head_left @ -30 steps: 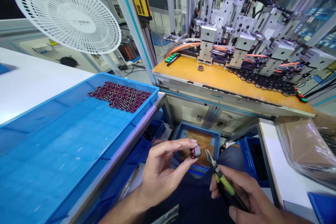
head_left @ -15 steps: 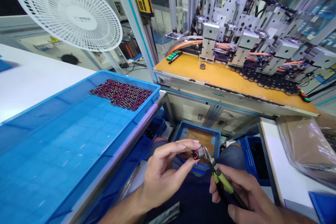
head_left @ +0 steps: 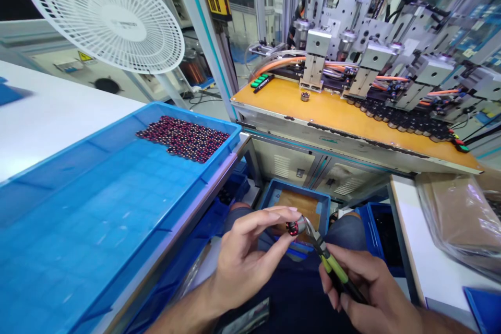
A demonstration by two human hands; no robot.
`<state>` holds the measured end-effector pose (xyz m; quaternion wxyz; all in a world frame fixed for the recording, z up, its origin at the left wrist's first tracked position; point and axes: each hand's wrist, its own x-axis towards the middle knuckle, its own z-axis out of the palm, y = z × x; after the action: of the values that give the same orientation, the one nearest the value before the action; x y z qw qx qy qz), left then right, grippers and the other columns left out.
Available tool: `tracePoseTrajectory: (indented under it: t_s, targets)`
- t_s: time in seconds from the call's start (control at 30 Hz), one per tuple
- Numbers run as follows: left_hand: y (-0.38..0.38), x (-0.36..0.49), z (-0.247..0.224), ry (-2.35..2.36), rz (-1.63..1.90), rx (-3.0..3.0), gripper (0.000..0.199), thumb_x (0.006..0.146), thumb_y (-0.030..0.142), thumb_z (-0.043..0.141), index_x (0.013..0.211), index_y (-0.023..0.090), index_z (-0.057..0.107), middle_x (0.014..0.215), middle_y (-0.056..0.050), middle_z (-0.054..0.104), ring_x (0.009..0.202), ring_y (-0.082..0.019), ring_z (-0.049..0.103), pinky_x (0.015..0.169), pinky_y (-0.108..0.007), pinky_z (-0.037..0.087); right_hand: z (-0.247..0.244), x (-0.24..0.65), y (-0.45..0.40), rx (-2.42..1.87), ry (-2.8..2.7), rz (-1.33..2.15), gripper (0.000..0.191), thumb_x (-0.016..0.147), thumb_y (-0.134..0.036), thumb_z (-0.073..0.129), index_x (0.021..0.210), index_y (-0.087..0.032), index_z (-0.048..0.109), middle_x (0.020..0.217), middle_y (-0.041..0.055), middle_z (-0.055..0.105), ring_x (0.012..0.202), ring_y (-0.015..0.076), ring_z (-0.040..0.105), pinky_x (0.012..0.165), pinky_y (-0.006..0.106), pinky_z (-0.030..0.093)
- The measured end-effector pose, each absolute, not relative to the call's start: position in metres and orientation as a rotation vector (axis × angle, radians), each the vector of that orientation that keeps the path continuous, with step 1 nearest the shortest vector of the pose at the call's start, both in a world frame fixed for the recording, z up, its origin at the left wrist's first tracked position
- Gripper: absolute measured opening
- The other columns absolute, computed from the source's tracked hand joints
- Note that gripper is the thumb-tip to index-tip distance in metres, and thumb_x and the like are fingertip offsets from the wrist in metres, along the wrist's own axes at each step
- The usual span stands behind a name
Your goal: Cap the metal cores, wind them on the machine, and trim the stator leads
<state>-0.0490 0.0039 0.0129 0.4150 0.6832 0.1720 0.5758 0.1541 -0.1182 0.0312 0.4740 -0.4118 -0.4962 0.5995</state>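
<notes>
Between the thumb and index finger of my left hand [head_left: 250, 255] is a small round motor part [head_left: 296, 226] with red windings and a grey metal rim. My right hand [head_left: 371, 282] grips pliers [head_left: 332, 266] with green and black handles. The pliers' jaws look nearly closed, and their tips are at the right side of the part; whether they pinch anything there is too small to tell. Many similar parts [head_left: 183, 138] lie packed together at the far end of a blue tray [head_left: 94, 167] on the left.
A white fan [head_left: 117, 26] stands behind the tray. Beyond my hands, a machine [head_left: 352, 52] stands over an orange bench [head_left: 274, 99] with a row of dark parts. Below is a blue bin [head_left: 326, 209]. Plastic-wrapped material [head_left: 450, 214] lies at right.
The pliers' handles and jaws have come closer together as the fingers of my right hand tightened. My left hand still has the round part. The view has shifted slightly.
</notes>
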Motion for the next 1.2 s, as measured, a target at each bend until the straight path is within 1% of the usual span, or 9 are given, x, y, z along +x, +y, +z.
tracePoseTrajectory:
  t_s: [0.2,0.33,0.4,0.5,0.63,0.83,0.97,1.07,1.2]
  targets:
    - [0.002,-0.046,0.016,0.44,1.435,1.619,0.066,0.073,-0.011,0.071,0.125,0.027,0.058,0.11,-0.004,0.077,0.103,-0.019,0.074,0.093,-0.033,0.062,0.042,0.155,-0.107,-1.165,-1.26,1.364,0.055,0.089,-0.017,0.061,0.141,-0.035,0.054,0.1,0.0054,0.066,0.078,0.012,0.06,0.074,0.027,0.054]
    - [0.009,-0.048,0.014,0.518,1.315,1.359,0.038,0.074,-0.001,0.077,0.103,0.024,0.073,0.105,-0.006,0.077,0.097,-0.02,0.075,0.082,-0.028,0.064,0.046,0.16,-0.099,-1.372,-1.5,1.118,0.048,0.088,-0.017,0.056,0.135,-0.024,0.06,0.089,0.0059,0.068,0.076,0.0143,0.064,0.076,0.028,0.056]
    - [0.014,-0.049,0.008,0.574,1.188,1.116,0.021,0.072,0.011,0.083,0.09,0.019,0.076,0.103,-0.009,0.079,0.092,-0.021,0.076,0.078,-0.026,0.063,0.049,0.168,-0.089,-1.479,-1.683,0.896,0.048,0.085,-0.015,0.057,0.133,-0.02,0.062,0.09,0.0075,0.07,0.084,0.0181,0.067,0.082,0.03,0.057]
    - [0.02,-0.054,-0.001,0.707,1.03,0.754,0.029,0.063,0.029,0.092,0.087,0.018,0.078,0.1,-0.01,0.08,0.084,-0.02,0.076,0.075,-0.026,0.062,0.066,0.191,-0.056,-1.552,-1.823,0.426,0.054,0.084,-0.016,0.055,0.138,-0.02,0.057,0.112,0.0111,0.068,0.107,0.0235,0.065,0.092,0.033,0.055]
    - [0.015,-0.072,-0.008,0.828,0.98,0.664,0.039,0.053,0.033,0.097,0.083,0.018,0.078,0.095,-0.009,0.08,0.079,-0.019,0.075,0.075,-0.025,0.059,0.095,0.238,0.027,-1.796,-1.817,-0.162,0.061,0.078,-0.021,0.056,0.139,-0.015,0.056,0.11,0.0104,0.066,0.099,0.0233,0.065,0.092,0.033,0.053]
    - [0.018,-0.138,-0.005,1.068,0.963,0.72,0.048,0.063,0.041,0.091,0.102,0.016,0.076,0.106,-0.015,0.079,0.089,-0.025,0.076,0.079,-0.031,0.06,0.094,0.283,0.152,-2.116,-1.781,-0.311,0.045,0.078,-0.028,0.062,0.119,-0.011,0.07,0.108,0.0185,0.071,0.098,0.0303,0.066,0.085,0.036,0.049]
    - [0.061,-0.207,-0.01,1.283,1.129,0.735,0.042,0.07,0.037,0.087,0.103,0.013,0.074,0.106,-0.015,0.078,0.092,-0.025,0.076,0.088,-0.035,0.06,0.083,0.296,0.191,-2.202,-1.762,-0.305,0.052,0.087,-0.039,0.059,0.12,-0.001,0.07,0.12,0.0302,0.067,0.105,0.0366,0.064,0.081,0.042,0.046]
    - [0.117,-0.257,-0.024,1.426,1.222,0.781,0.031,0.082,0.026,0.077,0.108,0.012,0.068,0.11,-0.011,0.075,0.095,-0.021,0.074,0.09,-0.037,0.059,0.076,0.308,0.203,-2.263,-1.766,-0.285,0.052,0.083,-0.042,0.067,0.116,-0.003,0.073,0.119,0.0297,0.068,0.101,0.0373,0.065,0.077,0.043,0.046]
    - [0.202,-0.295,-0.058,1.648,1.203,0.924,0.028,0.093,0.03,0.064,0.116,0.015,0.063,0.115,-0.008,0.068,0.097,-0.021,0.068,0.083,-0.042,0.059,0.067,0.322,0.209,-2.342,-1.761,-0.316,0.055,0.083,-0.049,0.064,0.12,-0.009,0.072,0.123,0.0258,0.068,0.106,0.0344,0.065,0.076,0.042,0.048]
